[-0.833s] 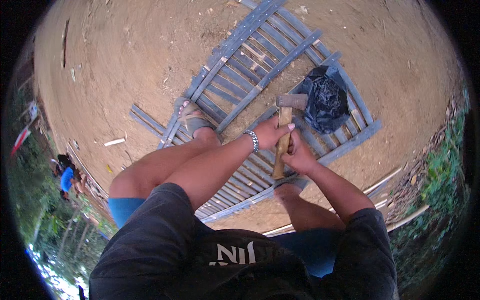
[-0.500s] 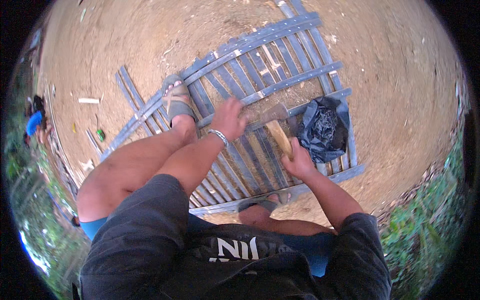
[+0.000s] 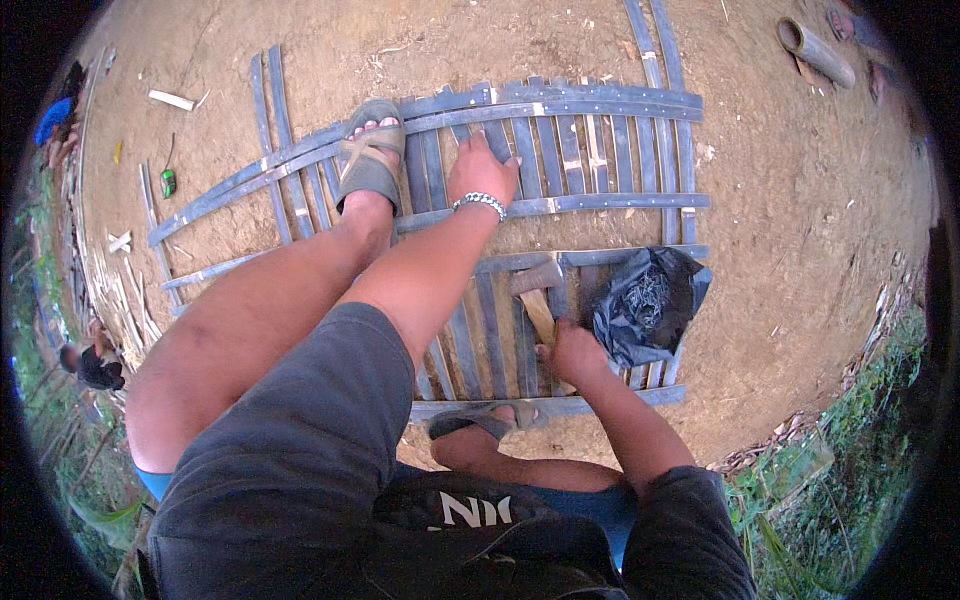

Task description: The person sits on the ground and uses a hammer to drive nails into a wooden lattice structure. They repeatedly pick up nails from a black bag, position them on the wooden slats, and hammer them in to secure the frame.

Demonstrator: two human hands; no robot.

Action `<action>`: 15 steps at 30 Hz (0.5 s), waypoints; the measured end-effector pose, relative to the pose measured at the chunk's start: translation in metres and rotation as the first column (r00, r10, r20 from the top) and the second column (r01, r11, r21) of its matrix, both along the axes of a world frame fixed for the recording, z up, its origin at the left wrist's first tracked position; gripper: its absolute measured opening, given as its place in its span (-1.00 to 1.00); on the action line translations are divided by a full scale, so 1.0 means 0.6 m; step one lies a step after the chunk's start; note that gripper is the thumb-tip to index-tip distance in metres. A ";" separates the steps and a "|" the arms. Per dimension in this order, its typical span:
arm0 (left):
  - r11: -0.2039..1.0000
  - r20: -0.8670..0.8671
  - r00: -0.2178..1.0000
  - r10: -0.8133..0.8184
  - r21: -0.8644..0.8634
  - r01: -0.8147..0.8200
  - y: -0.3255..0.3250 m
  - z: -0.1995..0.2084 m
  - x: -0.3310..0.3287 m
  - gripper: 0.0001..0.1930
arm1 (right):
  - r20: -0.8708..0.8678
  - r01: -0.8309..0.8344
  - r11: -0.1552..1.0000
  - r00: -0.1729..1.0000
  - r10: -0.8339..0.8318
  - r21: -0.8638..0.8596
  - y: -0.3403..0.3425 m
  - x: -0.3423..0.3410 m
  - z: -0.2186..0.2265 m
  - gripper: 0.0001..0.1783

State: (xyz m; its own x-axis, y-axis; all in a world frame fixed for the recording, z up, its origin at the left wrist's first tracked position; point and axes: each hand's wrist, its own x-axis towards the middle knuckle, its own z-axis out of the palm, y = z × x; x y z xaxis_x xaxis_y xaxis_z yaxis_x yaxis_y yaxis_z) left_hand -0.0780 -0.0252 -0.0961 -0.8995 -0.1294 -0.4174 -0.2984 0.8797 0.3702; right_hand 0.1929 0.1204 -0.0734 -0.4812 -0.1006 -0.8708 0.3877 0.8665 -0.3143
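My left hand [image 3: 485, 172], with a chain bracelet at its wrist, reaches over the far part of a slatted panel [image 3: 590, 205] of dark strips lying on the ground. Its thumb stands apart from the fingers, which reach down at the slats below the far rail; I see nothing held in it. My right hand [image 3: 577, 355] is closed round the wooden handle of a hatchet [image 3: 538, 300]. The metal head lies over the slats near a middle rail. Beside that hand, on the panel, sits an opened black plastic bag [image 3: 650, 300] of nails.
My sandalled left foot [image 3: 372, 165] stands on the panel's far rails, the other sandal [image 3: 475, 420] at its near edge. A bamboo tube [image 3: 815, 52] lies far right on bare dirt. Other people [image 3: 95, 365] are at the left rim. Greenery [image 3: 830, 490] grows lower right.
My left hand has moved farther away, from the middle of the panel to its far slats. The hatchet in my right hand has come nearer to me. The view has shifted and turned.
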 end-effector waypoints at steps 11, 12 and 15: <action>0.985 -0.091 0.985 -0.143 0.082 0.151 -0.032 -0.044 -0.007 -0.29 | -0.559 0.186 0.977 0.801 -0.213 -0.105 -0.003 -0.247 0.028 -0.41; 0.983 -0.090 0.985 -0.146 0.095 0.155 -0.029 -0.044 -0.006 -0.29 | -0.619 0.147 0.985 0.767 -0.168 -0.085 -0.002 -0.260 0.015 -0.40; 0.981 -0.086 0.985 -0.151 0.110 0.160 -0.027 -0.040 -0.010 -0.31 | -0.719 0.048 0.999 0.693 -0.040 -0.009 -0.011 -0.287 -0.014 -0.37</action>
